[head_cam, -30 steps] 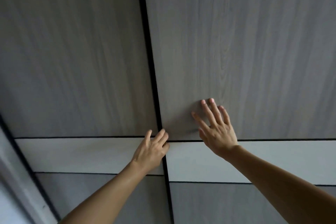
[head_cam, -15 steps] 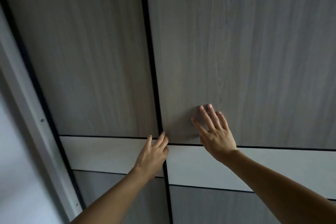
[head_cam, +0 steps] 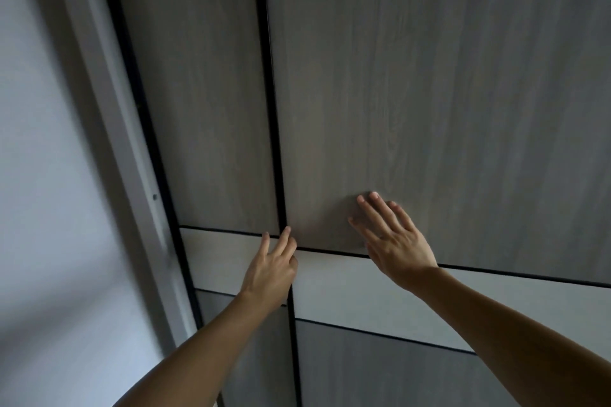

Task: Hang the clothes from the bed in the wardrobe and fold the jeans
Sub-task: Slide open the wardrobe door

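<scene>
Two grey wood-grain wardrobe doors fill the view, the left door [head_cam: 205, 109] and the right door [head_cam: 429, 92], each crossed by a pale horizontal band. A dark vertical gap [head_cam: 274, 142] runs between them. My left hand [head_cam: 269, 269] rests at that gap where the band begins, its fingertips at the right door's edge. My right hand [head_cam: 393, 238] lies flat on the right door with fingers spread, holding nothing. No clothes, jeans or bed are in view.
A pale metal frame strip [head_cam: 132, 175] with a small screw runs along the wardrobe's left side. Left of it is a plain white wall [head_cam: 39, 208].
The view has swung left, so the frame strip and white wall now show at the left. Both hands stay at the same spots on the doors.
</scene>
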Motion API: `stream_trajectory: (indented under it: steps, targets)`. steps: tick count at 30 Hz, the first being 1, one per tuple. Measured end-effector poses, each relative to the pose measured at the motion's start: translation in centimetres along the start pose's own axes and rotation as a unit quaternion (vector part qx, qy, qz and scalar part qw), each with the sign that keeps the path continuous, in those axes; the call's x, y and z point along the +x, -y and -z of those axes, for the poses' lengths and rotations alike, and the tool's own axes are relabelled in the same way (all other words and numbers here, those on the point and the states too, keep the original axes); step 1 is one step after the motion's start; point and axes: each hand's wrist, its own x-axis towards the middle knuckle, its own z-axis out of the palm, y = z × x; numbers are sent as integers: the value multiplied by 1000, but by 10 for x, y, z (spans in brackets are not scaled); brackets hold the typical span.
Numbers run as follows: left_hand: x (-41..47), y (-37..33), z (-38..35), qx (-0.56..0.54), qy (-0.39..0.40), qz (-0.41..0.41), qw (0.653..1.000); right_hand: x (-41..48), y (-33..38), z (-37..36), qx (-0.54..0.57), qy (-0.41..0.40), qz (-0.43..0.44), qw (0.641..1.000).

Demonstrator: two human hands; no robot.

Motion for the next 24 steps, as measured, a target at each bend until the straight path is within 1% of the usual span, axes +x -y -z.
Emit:
stream_trajectory:
  steps: [2, 5, 7, 11, 19, 24]
  targets:
    - [-4, 14, -10, -13, 19, 21, 1000, 13, 14, -8, 6, -7, 14, 1000]
    - [-7, 34, -27, -26, -5, 33, 999, 33, 33, -21, 17, -23, 34, 999]
    - [-10, 47, -39, -17, -17, 42, 999, 47, 47, -30, 26, -39, 48, 998]
    - [-19, 76, -63, 17, -3, 55, 998, 73, 75, -47, 44, -65, 84, 993]
    - [-38, 133, -99, 58, 27, 81, 995, 121, 129, -60, 65, -68, 122, 988]
    - [-48, 173, -125, 65, 32, 55, 996, 142, 160, -68, 29, -53, 107, 992]
